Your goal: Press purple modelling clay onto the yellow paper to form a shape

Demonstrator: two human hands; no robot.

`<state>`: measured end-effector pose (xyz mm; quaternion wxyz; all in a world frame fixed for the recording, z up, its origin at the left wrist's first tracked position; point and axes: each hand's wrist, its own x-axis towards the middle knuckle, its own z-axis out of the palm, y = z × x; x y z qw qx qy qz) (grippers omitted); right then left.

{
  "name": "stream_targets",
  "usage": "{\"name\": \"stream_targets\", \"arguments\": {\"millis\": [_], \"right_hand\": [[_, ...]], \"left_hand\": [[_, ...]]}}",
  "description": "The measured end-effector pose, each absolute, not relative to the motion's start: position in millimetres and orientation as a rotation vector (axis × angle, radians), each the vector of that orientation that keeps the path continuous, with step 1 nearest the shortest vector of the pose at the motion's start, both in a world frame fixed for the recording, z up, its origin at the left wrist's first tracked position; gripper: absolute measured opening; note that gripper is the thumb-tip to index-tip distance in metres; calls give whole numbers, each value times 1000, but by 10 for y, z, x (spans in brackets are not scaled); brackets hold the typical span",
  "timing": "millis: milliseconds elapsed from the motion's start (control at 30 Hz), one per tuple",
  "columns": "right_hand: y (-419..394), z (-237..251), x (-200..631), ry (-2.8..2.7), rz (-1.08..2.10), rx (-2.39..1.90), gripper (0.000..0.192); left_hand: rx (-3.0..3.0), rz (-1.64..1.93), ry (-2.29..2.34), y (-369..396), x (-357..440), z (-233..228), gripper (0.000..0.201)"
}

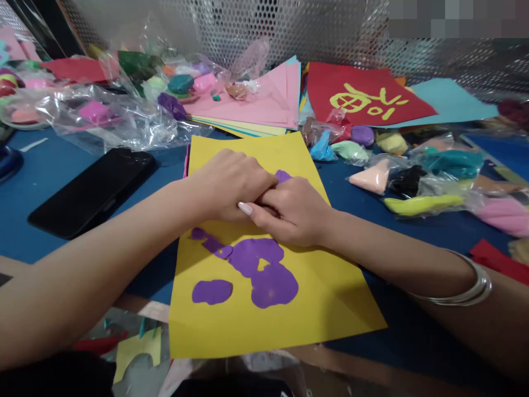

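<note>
Yellow paper (347, 309) lies under both hands, with flattened purple clay (275, 286) stuck to it in joined patches and a separate oval piece (212, 292) at the lower left. My left hand (233, 184) is closed above the paper's upper half, its fingers meeting those of my right hand (297, 212). My right hand is curled too, thumb stretched towards the left hand. Whatever is between the fingers is hidden. A bit of purple (282, 176) shows just behind the knuckles; whether it is on the paper or held, I cannot tell.
A black phone (93, 190) lies to the left. Bagged coloured clay (442, 207) spreads along the right, with more plastic bags (99, 113) at the back left. Pink sheets (264, 96) and a red sheet with yellow marks (367, 99) lie before a perforated metal panel (248, 27).
</note>
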<state>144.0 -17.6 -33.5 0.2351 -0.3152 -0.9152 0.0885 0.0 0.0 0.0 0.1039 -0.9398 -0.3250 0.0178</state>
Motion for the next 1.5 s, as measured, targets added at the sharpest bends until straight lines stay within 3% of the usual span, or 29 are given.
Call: {"name": "stream_targets", "arguments": {"millis": [1100,1500], "right_hand": [[-162,-354,1453,-2448,177,-895,55],[-231,-309,1463,-2266,-14,-638,49]], "left_hand": [[-2745,93,-1017,-8,53,17,23],[-2883,-362,-774,-76,8,48,20]]}}
